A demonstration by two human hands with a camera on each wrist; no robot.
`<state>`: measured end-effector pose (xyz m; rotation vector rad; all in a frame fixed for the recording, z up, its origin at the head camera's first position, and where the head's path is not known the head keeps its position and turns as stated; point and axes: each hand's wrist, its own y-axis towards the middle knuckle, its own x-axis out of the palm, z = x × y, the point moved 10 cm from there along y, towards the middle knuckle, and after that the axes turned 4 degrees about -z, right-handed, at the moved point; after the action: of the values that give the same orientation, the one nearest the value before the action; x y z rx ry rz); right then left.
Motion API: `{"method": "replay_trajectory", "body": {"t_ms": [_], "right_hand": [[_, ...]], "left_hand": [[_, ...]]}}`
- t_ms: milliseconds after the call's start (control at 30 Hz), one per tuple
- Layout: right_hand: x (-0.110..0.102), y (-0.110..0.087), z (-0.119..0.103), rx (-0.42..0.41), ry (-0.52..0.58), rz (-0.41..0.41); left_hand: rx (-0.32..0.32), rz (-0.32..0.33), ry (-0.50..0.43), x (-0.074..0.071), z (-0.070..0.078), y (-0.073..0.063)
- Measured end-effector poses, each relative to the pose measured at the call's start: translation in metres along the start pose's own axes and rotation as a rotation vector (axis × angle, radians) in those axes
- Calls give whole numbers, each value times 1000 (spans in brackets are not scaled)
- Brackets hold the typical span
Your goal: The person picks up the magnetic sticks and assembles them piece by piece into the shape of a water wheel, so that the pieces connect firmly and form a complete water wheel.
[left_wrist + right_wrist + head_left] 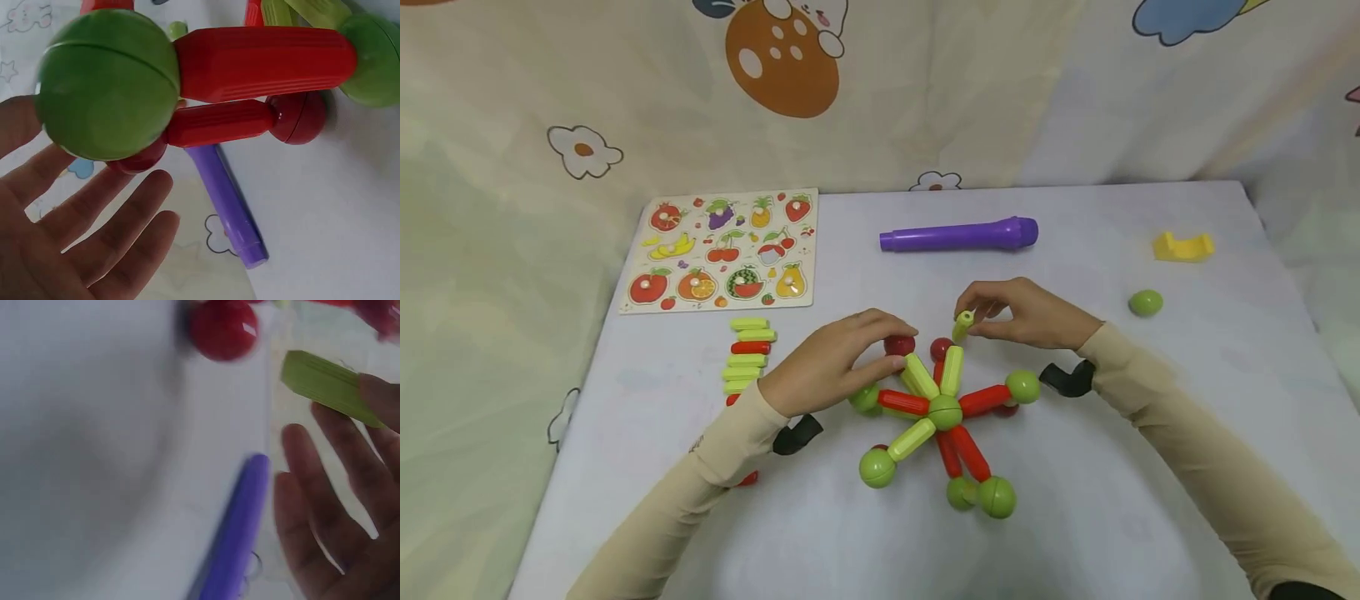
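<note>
A structure of magnetic rods and balls stands on the table, with a green ball (945, 412) at its centre and red and yellow-green rods radiating to green and red balls. On its far left side, my left hand (838, 358) holds a red ball (899, 345) between thumb and fingers; a large green ball (109, 84) hides part of that grip in the left wrist view. My right hand (1026, 312) pinches a yellow-green rod (328, 386) by one end. That rod is raised close to another red ball (941, 349) at the structure's far side.
Several loose yellow-green and red rods (748, 348) lie in a column left of the structure. Behind them is a fruit puzzle board (700, 229). A purple toy microphone (958, 237) lies at the back. To the right are a green ball (1146, 303) and a yellow curved block (1183, 247).
</note>
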<state>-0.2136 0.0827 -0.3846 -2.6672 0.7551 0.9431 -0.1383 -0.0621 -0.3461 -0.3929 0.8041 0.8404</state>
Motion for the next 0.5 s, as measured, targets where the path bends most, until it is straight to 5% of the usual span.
{"method": "replay_trajectory", "body": {"t_ms": [500], "right_hand": [[25, 9, 9, -16, 97, 25]], "left_hand": [[33, 34, -60, 2, -8, 0]]}}
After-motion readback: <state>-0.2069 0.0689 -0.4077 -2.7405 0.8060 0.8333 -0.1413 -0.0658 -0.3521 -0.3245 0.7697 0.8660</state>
